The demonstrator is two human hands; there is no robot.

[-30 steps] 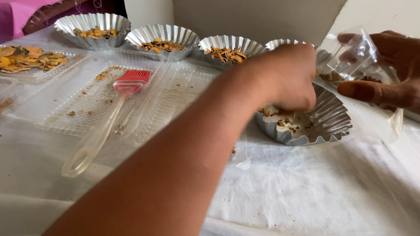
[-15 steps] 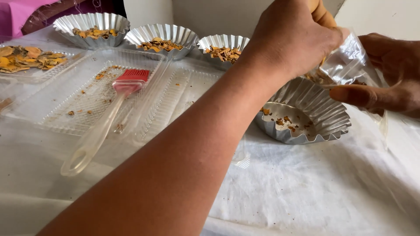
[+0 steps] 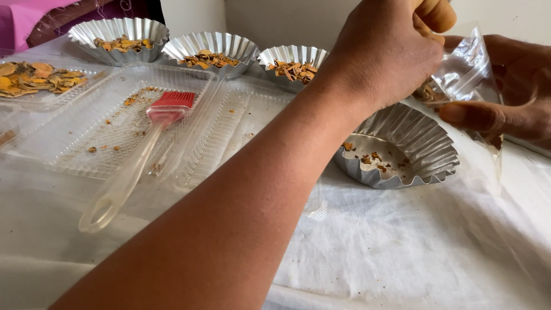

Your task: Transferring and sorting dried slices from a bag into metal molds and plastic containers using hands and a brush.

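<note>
Left hand bunched, fingertips pinched together at the mouth of a small clear plastic bag; whether flakes sit between the fingertips cannot be told. Right hand grips the bag's far side, thumb pressed against the film, holding the mouth open. Some brown flakes visible inside the bag near the left fingers.

Directly below: a fluted foil tin on the white cloth, nearly bare, a few crumbs left. Three more foil tins in a row at the back, each with orange-brown dried flakes. Clear plastic tray to the left, a red-bristled brush lying across it.

Risk, as judged: bag mouth is narrow and limp; if the film folds shut, flakes may fall past it onto the cloth. The forearm passes close over the tin's rim and could tip it.
</note>
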